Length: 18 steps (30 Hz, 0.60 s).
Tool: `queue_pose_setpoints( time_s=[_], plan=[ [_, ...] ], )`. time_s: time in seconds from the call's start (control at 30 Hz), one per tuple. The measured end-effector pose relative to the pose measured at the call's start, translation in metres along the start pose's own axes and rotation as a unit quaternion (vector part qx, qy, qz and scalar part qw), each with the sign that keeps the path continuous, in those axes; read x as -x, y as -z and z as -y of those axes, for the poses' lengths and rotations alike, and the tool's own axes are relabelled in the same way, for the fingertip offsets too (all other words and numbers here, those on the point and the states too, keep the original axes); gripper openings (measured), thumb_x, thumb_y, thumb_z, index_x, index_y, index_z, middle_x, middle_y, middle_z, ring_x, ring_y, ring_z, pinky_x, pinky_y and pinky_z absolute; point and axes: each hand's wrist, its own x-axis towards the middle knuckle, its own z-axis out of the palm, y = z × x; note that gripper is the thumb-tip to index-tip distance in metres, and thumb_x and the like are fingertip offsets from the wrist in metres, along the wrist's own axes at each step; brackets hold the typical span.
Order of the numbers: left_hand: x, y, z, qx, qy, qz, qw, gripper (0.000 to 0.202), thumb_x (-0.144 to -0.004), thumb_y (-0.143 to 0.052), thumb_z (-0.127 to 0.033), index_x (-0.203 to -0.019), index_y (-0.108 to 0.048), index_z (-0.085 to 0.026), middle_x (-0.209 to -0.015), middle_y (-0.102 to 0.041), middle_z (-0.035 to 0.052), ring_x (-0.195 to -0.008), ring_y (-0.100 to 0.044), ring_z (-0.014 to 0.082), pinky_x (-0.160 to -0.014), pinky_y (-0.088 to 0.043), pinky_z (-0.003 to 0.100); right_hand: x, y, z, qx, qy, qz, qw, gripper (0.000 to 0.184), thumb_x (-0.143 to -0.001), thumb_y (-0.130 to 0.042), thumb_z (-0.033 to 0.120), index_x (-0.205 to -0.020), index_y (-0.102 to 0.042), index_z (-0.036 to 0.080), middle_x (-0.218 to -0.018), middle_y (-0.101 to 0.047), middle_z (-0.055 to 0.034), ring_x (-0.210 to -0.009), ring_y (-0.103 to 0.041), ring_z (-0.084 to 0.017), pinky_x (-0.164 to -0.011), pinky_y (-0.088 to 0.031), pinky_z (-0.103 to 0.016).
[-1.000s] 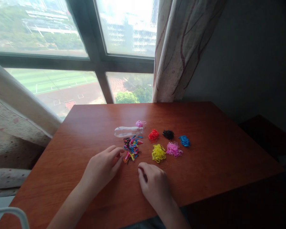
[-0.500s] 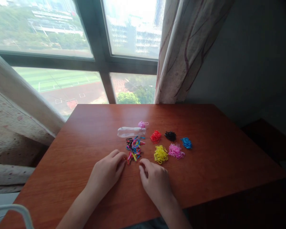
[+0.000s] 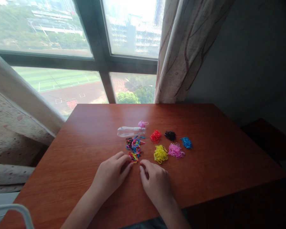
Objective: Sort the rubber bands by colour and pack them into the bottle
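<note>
The person's left hand [image 3: 111, 171] has thumb and forefinger at the near edge of the mixed heap [image 3: 134, 146] of bands; whether they pinch one cannot be told. The right hand [image 3: 156, 178] is loosely curled nearby, its grip likewise unclear. The heap, on the brown table [image 3: 90, 127], runs longest from near to far, its bands pointing every way. To its right lie the yellow pile [image 3: 160, 154], pink pile [image 3: 176, 150], red pile [image 3: 155, 136], black pile [image 3: 170, 135] and blue pile [image 3: 186, 142]. Beyond the heap, a clear bottle [image 3: 129, 131] lies crosswise, mouth to the right, by a pink cap [image 3: 141, 124].
</note>
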Motion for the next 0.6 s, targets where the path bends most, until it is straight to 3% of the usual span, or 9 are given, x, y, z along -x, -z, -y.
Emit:
queue_pose_setpoints(
  time_s=[0.6],
  plan=[
    [0.002,-0.001,0.005,0.030,-0.011,0.005,0.999,0.021,-0.095,-0.046,-0.027,-0.098,-0.066,-0.026,-0.094,-0.068,0.0012,-0.085,-0.066,0.0165,-0.071,-0.048,0.024,-0.011,0.001,0.005,0.026,0.016,0.034,0.999,0.010,-0.089,-0.061,0.018,-0.095,-0.064,0.025,-0.073,-0.069,0.0019,-0.065,-0.064,-0.016,-0.058,-0.031,-0.025]
  ],
)
